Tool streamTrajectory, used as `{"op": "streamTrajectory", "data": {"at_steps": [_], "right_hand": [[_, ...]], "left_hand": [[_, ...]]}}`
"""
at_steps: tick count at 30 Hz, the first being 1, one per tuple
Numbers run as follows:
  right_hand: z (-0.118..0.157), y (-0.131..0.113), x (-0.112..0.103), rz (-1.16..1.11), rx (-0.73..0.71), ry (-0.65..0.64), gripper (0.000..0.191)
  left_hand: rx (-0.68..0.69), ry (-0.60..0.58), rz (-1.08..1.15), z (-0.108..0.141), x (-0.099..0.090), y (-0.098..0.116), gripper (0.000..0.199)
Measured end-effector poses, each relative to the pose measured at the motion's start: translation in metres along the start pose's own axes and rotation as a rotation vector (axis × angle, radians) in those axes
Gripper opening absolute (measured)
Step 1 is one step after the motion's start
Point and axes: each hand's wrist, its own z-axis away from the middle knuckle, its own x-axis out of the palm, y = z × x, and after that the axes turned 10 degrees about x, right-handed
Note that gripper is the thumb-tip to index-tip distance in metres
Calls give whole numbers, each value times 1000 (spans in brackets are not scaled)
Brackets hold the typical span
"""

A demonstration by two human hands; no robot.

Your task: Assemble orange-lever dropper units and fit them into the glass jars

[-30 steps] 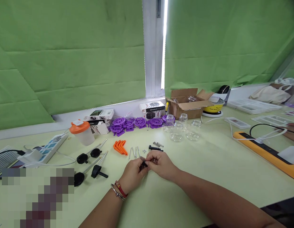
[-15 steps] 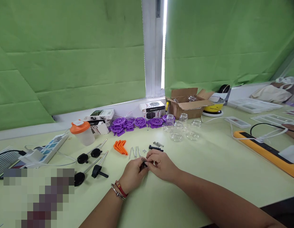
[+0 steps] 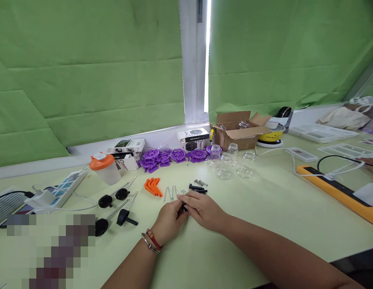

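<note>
At near centre of the table [image 3: 234, 249], our hands hold a small black part [image 3: 184, 207].
Left hand [image 3: 170, 220] fingers pinch it; right hand [image 3: 202, 208] fingers sit over it, grip unclear. Springs [image 3: 200, 183] lie just beyond.

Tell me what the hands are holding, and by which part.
A small black piece, between the fingers of the left hand and right hand; which part is gripped cannot be told.

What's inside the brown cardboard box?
Some clear, shiny pieces show in the open top of the cardboard box. I can't tell what they are. The front wall and flaps hide the bottom, so anything deeper can't be seen.
</note>
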Motion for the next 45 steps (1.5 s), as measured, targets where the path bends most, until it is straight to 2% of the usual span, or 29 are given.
{"op": "streamTrajectory", "data": {"at_steps": [5,12,18,28,33,36,41,45], "right_hand": [[-1,3,0,-19,11,12,43],[0,7,0,-44,27,-24,27],[-1,7,1,-57,38,-19,25],[0,5,3,-81,29,-22,26],[-1,5,0,-71,64,-30,24],[-5,12,-7,-77,169,45,23],[-12,45,-26,11,484,209,15],[-13,70,-36,124,667,171,12]], "left_hand": [[15,-1,11,0,-1,1,11],[-19,-21,24,-1,-3,3,14],[-34,-21,31,-1,-5,7,14],[-45,111,73,-1,-4,15,16],[-66,116,84,0,-6,14,12],[-72,81,47,1,-17,8,11],[-188,18,-89,2,-43,-10,11],[-340,-31,-221,5,-57,-22,12]]}}
